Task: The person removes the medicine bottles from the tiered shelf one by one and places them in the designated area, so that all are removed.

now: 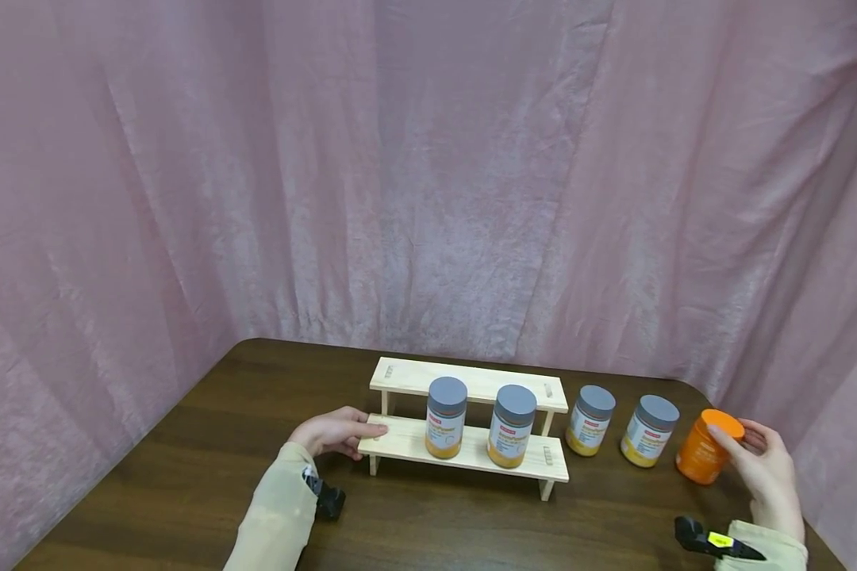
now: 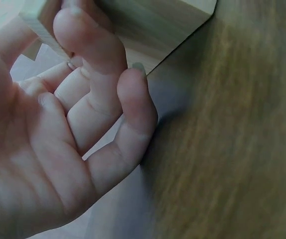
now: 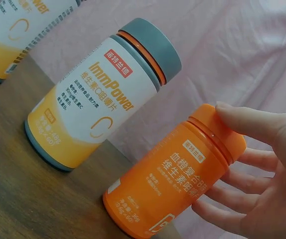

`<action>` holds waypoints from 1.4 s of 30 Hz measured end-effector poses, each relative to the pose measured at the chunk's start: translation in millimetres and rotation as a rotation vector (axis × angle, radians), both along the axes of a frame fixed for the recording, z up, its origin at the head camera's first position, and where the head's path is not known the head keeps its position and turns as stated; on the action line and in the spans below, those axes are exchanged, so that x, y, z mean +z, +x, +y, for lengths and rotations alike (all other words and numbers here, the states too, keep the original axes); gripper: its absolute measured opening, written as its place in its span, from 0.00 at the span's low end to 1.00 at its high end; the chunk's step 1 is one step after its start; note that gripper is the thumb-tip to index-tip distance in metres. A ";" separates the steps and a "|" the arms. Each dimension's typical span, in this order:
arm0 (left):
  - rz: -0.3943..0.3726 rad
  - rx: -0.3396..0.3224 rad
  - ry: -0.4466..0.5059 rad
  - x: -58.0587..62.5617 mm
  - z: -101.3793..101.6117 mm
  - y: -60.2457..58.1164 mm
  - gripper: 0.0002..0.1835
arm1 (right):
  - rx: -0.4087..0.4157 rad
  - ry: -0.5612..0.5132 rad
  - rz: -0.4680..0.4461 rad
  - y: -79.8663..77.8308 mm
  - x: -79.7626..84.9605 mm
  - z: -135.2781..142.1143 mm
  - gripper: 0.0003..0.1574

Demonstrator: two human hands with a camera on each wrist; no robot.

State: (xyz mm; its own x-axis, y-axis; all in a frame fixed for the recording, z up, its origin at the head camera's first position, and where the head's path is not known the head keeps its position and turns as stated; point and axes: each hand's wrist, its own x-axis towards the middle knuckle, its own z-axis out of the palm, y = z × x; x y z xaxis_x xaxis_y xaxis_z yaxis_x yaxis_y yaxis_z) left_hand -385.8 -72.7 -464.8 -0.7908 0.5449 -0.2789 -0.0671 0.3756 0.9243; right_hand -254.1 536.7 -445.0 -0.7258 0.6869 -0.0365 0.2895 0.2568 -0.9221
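My left hand [image 1: 339,434] holds the left end of a two-tier wooden rack [image 1: 464,448], thumb on top of the lower board and fingers curled below it. In the left wrist view, the curled fingers [image 2: 100,64] lie against the pale wood [image 2: 158,25]. On the rack's lower board stand two grey-lidded supplement bottles [image 1: 446,419] side by side. At the far right, my right hand [image 1: 767,468] grips an orange bottle [image 1: 701,456]. Its thumb lies on the orange lid [image 3: 217,127], with the fingers round the side; the bottle's base appears to be on the table.
Two more grey-lidded bottles with white and yellow labels, a nearer-rack bottle [image 1: 589,420] and another one [image 1: 650,431], stand on the brown table [image 1: 186,476] between rack and orange bottle. The rack's upper board [image 1: 471,382] bears nothing. Pink curtains [image 1: 428,174] hang behind the table.
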 end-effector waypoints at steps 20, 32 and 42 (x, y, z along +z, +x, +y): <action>-0.033 0.023 0.009 0.3 5.2 0.0 0.15 | -0.025 0.003 0.035 15.2 40.0 -31.8 0.51; -0.037 0.009 0.008 6.0 2.5 -0.2 0.15 | -0.135 -0.017 0.294 37.5 81.0 -55.5 0.14; -0.035 0.023 0.001 3.3 0.8 2.0 0.15 | -0.030 -0.149 0.531 39.7 92.4 -70.4 0.09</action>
